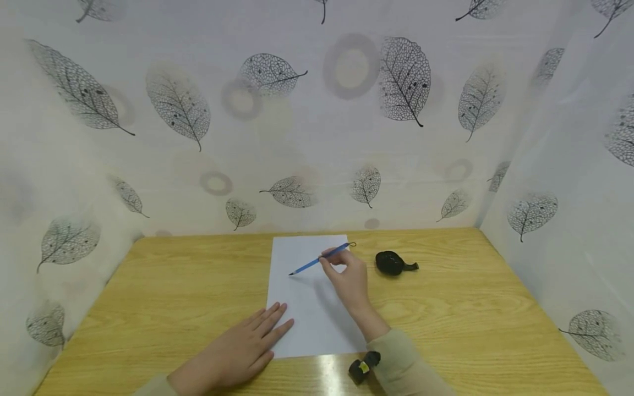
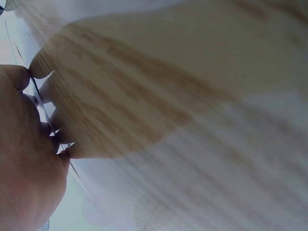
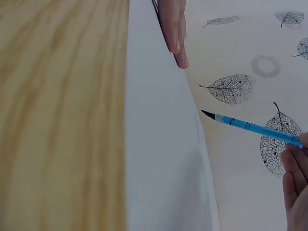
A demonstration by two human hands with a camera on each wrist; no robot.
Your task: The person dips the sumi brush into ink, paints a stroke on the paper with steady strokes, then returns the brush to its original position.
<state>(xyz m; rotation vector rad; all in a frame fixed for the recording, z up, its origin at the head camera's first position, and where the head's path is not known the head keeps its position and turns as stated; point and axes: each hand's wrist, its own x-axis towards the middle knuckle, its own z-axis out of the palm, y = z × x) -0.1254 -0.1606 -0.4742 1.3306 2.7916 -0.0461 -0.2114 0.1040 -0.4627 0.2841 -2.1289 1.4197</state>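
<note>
**Paintbrush (image 1: 308,265) poised over white paper (image 1: 322,330)**

We see the right hand (image 1: 351,279) pinching the blue handle (image 3: 264,129) between its fingers over the paper's twelve-o'clock half, dark tip (image 3: 208,114) just clear, aimed at eight. The left hand (image 1: 241,350) rests spread fingers on the eight-o'clock edge; lifting them could, we judge, let the paper slide. A loaded tip might drip. Two o'clock: a black handled dish (image 1: 389,264). We can read no writing on the yellow label (image 1: 364,367).
</note>
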